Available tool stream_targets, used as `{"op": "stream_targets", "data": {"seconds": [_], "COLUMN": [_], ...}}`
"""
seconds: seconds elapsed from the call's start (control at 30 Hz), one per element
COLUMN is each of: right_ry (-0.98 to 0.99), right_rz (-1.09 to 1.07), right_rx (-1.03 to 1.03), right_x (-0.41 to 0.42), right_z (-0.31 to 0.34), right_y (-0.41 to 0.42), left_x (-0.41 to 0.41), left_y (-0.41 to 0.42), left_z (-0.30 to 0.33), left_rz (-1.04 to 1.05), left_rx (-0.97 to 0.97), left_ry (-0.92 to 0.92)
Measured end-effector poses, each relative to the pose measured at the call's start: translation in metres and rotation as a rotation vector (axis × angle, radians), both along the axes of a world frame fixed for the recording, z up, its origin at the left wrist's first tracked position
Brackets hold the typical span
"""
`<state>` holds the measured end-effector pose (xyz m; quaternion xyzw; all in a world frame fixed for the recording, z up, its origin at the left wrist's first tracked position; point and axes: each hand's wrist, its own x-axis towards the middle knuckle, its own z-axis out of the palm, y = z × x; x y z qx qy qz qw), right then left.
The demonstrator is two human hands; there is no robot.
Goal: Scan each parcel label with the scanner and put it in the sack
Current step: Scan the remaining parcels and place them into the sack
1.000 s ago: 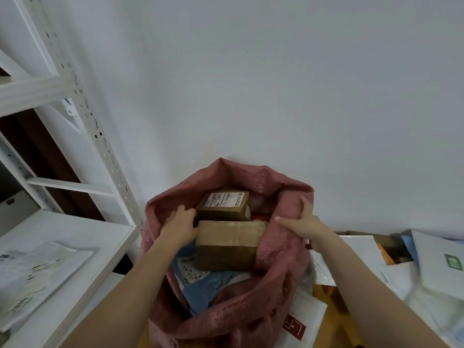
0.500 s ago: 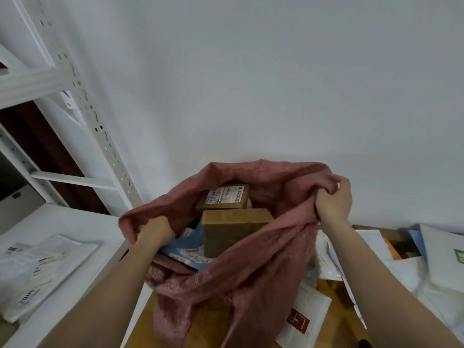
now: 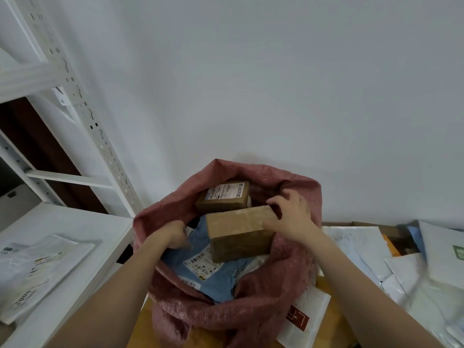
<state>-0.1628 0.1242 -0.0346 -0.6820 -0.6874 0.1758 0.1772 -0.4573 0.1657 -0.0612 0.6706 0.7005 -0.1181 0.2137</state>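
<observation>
Hands reach into the pink woven sack (image 3: 226, 320) at lower centre. Right hand (image 3: 292, 217) grips the end of the plain brown box (image 3: 238, 233); left hand (image 3: 173, 234) is curled inside the sack's left rim beside the blue mailer (image 3: 216, 280), grasp unclear.

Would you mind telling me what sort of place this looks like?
Probably a parcel sorting or mailroom area: a pink woven sack holds labelled brown cardboard boxes, white plastic mailer bags are piled beside it, and white slotted metal shelving stands at the left.

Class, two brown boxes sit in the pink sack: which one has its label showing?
The far brown box, nearest the wall; the near brown box under the right hand shows plain tape.
</observation>
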Motion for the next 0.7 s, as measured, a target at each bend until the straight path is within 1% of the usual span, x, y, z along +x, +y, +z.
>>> {"op": "stream_targets", "data": {"seconds": [0.07, 0.13, 0.17, 0.2, 0.23, 0.3, 0.33, 0.4, 0.5, 0.6, 0.7], "right_ry": [-0.024, 0.064, 0.057, -0.017, -0.129, -0.33, -0.39, -0.434, -0.374, -0.247, -0.263], "right_rz": [0.185, 0.319, 0.366, 0.416, 0.458, 0.507, 0.52, 0.54, 0.552, 0.541, 0.523], "right_rx": [-0.197, -0.409, -0.514, -0.602, -0.664, -0.729, -0.739, -0.739, -0.752, -0.737, -0.748], "right_x": [-0.002, -0.003, -0.004, -0.006, -0.01, -0.019, -0.022, -0.027, -0.025, -0.027, -0.033], "right_z": [0.005, 0.004, 0.001, -0.003, -0.009, -0.024, -0.033, -0.045, -0.048, -0.048, -0.053], "right_y": [-0.004, -0.011, -0.014, -0.017, -0.019, -0.024, -0.027, -0.031, -0.031, -0.032, -0.037], "left_x": [0.009, 0.017, 0.023, 0.027, 0.03, 0.035, 0.036, 0.037, 0.034, 0.032, 0.032], "left_y": [-0.002, -0.006, -0.01, -0.014, -0.017, -0.02, -0.021, -0.022, -0.021, -0.02, -0.023], "left_z": [0.008, 0.014, 0.016, 0.017, 0.016, 0.011, 0.009, 0.007, 0.006, 0.001, -0.009], "left_rz": [-0.07, -0.137, -0.183, -0.243, -0.295, -0.367, -0.385, -0.409, -0.414, -0.413, -0.364], "left_rx": [-0.073, -0.299, -0.433, -0.526, -0.569, -0.583, -0.582, -0.582, -0.567, -0.525, -0.452], "left_ry": [0.026, 0.037, 0.074, 0.13, 0.179, 0.215, 0.215, 0.223, 0.217, 0.224, 0.183]}}
